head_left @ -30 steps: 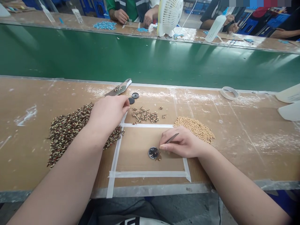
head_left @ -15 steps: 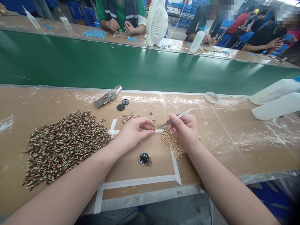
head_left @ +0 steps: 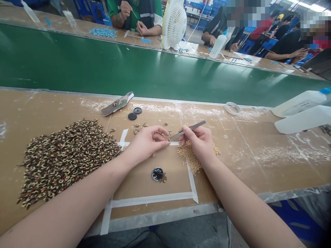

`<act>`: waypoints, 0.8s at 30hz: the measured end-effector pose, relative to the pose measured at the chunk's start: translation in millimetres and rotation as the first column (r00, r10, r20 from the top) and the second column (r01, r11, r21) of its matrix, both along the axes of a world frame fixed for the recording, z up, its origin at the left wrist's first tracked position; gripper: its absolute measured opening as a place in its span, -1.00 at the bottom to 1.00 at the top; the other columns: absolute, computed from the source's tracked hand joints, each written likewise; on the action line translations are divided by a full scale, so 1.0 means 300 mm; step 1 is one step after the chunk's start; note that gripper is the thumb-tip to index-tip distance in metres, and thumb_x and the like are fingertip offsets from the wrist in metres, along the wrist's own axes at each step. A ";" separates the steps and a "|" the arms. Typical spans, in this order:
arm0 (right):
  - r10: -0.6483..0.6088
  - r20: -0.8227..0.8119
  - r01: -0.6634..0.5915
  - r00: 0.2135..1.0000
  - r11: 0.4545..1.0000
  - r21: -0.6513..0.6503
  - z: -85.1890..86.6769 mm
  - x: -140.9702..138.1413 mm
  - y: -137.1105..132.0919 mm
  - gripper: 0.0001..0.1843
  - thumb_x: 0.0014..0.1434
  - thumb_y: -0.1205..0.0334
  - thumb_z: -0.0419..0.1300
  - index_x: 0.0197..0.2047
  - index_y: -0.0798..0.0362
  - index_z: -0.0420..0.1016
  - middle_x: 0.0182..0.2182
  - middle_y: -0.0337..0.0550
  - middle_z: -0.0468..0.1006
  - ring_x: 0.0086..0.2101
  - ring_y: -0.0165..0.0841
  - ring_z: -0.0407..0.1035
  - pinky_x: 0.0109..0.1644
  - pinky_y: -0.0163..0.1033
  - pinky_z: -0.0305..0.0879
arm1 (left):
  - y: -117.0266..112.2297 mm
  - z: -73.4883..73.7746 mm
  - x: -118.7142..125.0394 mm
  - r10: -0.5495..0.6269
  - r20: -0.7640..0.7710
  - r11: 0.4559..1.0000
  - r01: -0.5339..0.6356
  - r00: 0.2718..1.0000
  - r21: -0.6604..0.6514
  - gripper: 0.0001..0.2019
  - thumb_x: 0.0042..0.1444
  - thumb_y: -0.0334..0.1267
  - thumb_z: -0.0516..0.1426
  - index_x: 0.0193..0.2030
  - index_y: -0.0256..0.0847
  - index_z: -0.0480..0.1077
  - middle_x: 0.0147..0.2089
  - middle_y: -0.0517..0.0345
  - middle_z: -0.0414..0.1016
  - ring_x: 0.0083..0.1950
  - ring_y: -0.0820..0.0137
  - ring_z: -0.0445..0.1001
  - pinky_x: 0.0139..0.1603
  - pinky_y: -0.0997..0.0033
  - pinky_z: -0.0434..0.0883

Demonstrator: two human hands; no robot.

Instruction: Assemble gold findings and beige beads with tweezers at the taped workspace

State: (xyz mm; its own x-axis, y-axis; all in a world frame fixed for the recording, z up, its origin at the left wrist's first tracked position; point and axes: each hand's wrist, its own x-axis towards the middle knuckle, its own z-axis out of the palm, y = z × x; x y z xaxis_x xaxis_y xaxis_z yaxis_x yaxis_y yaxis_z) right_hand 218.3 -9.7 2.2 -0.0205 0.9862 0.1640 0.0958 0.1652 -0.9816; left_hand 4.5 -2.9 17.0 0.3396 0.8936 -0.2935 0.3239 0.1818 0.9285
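My left hand point(head_left: 146, 143) is pinched at its fingertips over the taped square point(head_left: 152, 199) on the brown worktop, holding a tiny part I cannot make out. My right hand point(head_left: 200, 142) grips metal tweezers point(head_left: 187, 129) whose tip meets the left fingertips. Under the right hand lies a pile of small beige beads point(head_left: 192, 157). A small black round disc part point(head_left: 157, 174) sits inside the square, below both hands. A big heap of brown, cream and red parts point(head_left: 62, 156) lies left of my left arm. Several loose small parts point(head_left: 141, 128) are scattered just beyond the hands.
Two black discs point(head_left: 134, 113) and a flat metal scoop point(head_left: 117, 103) lie farther back. A tape roll point(head_left: 232, 107) and white plastic bottles point(head_left: 301, 110) are at the right. A green conveyor belt point(head_left: 155, 72) runs behind; other people, blue parts and a white fan point(head_left: 173, 22) are beyond it.
My left hand came back from the black discs to the square's top edge. My right hand lifted the tweezers from the disc part up to the left fingertips.
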 end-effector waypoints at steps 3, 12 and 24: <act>0.000 0.005 0.000 1.000 1.000 0.001 0.004 -0.002 -0.001 -0.70 0.32 0.01 0.32 -0.34 0.05 0.64 -0.55 -0.23 0.59 -0.59 -0.45 0.44 -0.46 -0.26 0.42 | 0.000 0.003 0.000 0.007 -0.013 1.000 -0.007 1.000 0.004 -0.72 0.13 -0.13 0.35 -0.07 -0.12 0.47 -0.24 0.15 0.70 -0.63 0.58 0.27 -0.61 0.48 0.30; 0.011 0.039 -0.011 0.999 1.000 -0.002 -0.003 0.003 0.001 -0.68 0.32 -0.01 0.32 -0.36 0.04 0.63 -0.56 -0.23 0.58 -0.59 -0.44 0.43 -0.48 -0.26 0.39 | 0.002 0.009 0.005 0.022 0.000 1.000 -0.022 1.000 -0.003 -0.73 0.11 -0.16 0.35 -0.10 -0.13 0.46 -0.26 0.16 0.70 -0.63 0.59 0.25 -0.62 0.50 0.28; 0.044 0.089 -0.046 0.995 0.999 0.026 -0.002 0.014 0.003 -0.66 0.33 -0.04 0.30 -0.34 0.03 0.63 -0.55 -0.23 0.58 -0.58 -0.43 0.43 -0.45 -0.23 0.43 | 0.001 -0.014 0.007 0.065 0.006 0.998 -0.065 0.998 0.005 -0.69 0.08 -0.11 0.36 -0.17 -0.10 0.35 -0.27 0.15 0.70 -0.59 0.55 0.28 -0.65 0.52 0.23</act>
State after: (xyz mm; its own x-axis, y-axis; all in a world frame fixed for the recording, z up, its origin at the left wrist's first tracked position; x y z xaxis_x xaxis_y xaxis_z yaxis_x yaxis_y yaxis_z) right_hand 222.7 -8.9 1.5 -0.0804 0.9790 0.1874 0.1739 0.1989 -0.9645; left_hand 6.7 -2.7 12.7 0.2826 0.9154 -0.2867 0.3063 0.1971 0.9313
